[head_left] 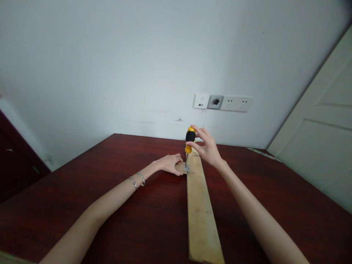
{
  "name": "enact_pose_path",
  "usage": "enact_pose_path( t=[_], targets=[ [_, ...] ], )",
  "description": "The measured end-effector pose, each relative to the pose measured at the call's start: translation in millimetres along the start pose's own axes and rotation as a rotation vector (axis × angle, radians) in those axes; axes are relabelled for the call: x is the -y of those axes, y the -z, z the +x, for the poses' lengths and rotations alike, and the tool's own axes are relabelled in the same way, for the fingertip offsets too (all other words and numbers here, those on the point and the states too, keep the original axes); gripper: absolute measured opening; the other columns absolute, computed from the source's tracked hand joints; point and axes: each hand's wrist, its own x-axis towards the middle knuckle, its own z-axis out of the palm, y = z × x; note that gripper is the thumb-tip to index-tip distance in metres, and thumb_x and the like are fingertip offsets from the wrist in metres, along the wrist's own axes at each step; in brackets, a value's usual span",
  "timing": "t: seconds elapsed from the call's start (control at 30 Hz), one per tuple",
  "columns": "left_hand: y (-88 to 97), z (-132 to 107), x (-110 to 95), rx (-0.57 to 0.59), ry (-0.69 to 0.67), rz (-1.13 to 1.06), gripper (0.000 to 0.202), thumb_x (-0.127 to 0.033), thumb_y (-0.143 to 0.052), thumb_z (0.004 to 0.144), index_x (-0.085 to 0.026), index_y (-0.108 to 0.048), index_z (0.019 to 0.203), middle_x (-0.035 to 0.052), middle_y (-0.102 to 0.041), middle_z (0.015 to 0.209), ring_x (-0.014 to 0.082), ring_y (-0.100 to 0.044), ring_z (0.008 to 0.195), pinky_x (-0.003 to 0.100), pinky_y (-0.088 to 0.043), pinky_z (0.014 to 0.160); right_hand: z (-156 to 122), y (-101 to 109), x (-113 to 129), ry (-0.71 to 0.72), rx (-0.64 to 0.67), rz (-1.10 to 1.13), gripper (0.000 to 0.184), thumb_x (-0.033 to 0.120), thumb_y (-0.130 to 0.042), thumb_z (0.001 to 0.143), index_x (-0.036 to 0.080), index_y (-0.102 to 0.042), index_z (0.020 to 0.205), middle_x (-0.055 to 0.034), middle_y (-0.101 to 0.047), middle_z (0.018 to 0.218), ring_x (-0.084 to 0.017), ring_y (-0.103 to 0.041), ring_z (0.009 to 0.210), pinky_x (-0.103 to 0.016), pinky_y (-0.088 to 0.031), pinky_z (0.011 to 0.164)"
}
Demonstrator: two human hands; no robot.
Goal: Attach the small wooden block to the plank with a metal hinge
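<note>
My right hand [205,146] has its fingers around the handle of a yellow and black screwdriver [190,136], held upright with the shaft pointing down. The shaft reaches a small metal hinge [186,168] at the left edge of a long wooden plank [202,209]. My left hand [171,164] grips a small brown wooden block [179,167] from the left, thumb and fingers on its sides. That block sits against the hinge, beside the plank. Any screw under the screwdriver tip is too small to make out.
The plank lies lengthwise on a dark red wooden table [132,223]. Behind it rises a white wall [137,73] with a row of sockets [236,103]. A thin flat strip [264,154] lies at the table's back right, near a pale panelled door [324,139].
</note>
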Motion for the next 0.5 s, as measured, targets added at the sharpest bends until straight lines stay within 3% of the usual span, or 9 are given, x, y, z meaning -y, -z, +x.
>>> enact_pose_path(
  t=[0.5],
  targets=[
    [-0.2,0.6,1.2,0.001,0.001,0.006,0.057,-0.055,-0.067,0.066,-0.022,-0.055,0.110,0.0039,-0.054,0.108,0.0205,-0.059,0.087,0.027,-0.043,0.074,-0.4,-0.5,-1.7,0.007,0.004,0.002,0.057,0.039,-0.063,0.080,0.032,-0.044,0.134,-0.0072,-0.051,0.106,-0.019,-0.055,0.089,-0.034,-0.062,0.066]
  ],
)
